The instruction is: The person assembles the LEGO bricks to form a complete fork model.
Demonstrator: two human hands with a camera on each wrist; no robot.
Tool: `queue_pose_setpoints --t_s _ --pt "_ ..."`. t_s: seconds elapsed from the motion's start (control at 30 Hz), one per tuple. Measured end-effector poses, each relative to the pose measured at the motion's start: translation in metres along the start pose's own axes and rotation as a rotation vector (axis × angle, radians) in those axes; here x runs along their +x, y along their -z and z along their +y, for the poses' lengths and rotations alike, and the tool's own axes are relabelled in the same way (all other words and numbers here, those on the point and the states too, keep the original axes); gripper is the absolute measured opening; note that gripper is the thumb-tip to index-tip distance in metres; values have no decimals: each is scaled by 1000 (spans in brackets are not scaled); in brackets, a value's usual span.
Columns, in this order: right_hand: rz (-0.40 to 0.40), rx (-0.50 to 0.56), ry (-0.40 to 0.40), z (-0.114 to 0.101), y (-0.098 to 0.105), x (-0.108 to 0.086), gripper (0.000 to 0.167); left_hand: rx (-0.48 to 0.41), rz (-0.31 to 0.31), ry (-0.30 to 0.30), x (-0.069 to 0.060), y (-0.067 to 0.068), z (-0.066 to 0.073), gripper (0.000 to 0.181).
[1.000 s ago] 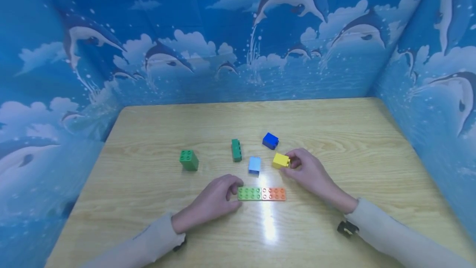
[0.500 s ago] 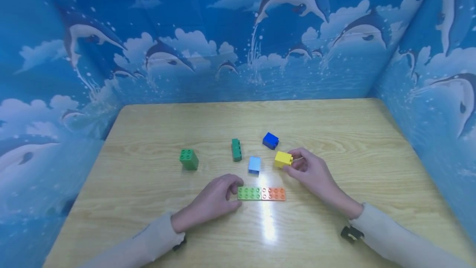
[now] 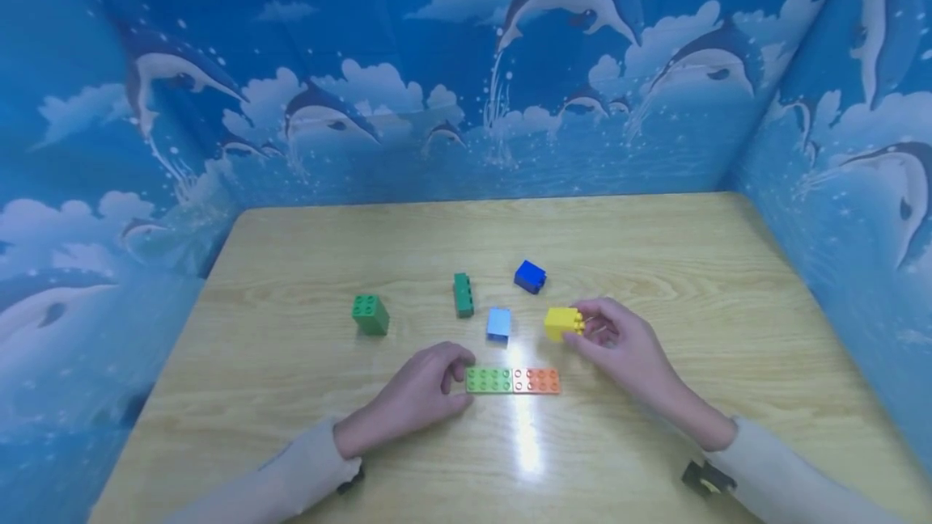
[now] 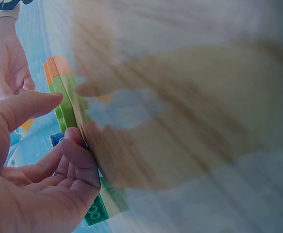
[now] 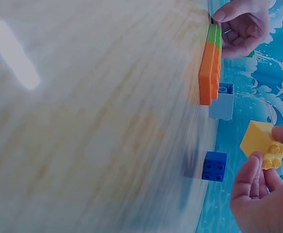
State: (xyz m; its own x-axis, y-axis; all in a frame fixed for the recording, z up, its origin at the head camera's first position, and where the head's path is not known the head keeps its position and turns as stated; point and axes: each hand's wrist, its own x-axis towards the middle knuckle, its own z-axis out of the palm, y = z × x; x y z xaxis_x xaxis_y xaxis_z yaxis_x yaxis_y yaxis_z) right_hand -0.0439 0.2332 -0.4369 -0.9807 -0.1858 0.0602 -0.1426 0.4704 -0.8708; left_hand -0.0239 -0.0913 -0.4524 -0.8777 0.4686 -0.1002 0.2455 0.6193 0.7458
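Bent thumb and fingers of my right hand [image 3: 629,350] pinch a yellow building brick [image 3: 562,323] by its studded end. In the right wrist view the yellow brick [image 5: 258,138] turns its studs toward my palm; I cannot tell if it touches the table. My left hand [image 3: 415,395] holds the left end of a light green brick [image 3: 489,380], thumb on the near side, index finger on the far side. An orange brick [image 3: 537,381] lies flush against the green one's right end, studs up on both. A light blue brick [image 3: 498,324] lies just behind them.
Farther back on the wooden table [image 3: 655,249] lie a dark blue brick [image 3: 530,276] and a dark green brick [image 3: 463,295] on its side. A tall green brick [image 3: 370,315] stands to the left. Dolphin-printed cloth [image 3: 437,87] encloses the table's back and sides.
My right hand has drawn the yellow brick rightward and a little nearer, away from the light blue brick, turning it slightly. My left hand and the other bricks have stayed put.
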Motion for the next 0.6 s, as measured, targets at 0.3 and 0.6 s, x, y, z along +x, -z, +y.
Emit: queue_pose_setpoints --t_s 0.3,0.6 --pt "-20 32 84 2 -2 -9 42 1 -1 35 2 0 -2 48" --pt "-77 -73 193 1 -5 -15 42 -7 0 30 1 -1 -1 46"
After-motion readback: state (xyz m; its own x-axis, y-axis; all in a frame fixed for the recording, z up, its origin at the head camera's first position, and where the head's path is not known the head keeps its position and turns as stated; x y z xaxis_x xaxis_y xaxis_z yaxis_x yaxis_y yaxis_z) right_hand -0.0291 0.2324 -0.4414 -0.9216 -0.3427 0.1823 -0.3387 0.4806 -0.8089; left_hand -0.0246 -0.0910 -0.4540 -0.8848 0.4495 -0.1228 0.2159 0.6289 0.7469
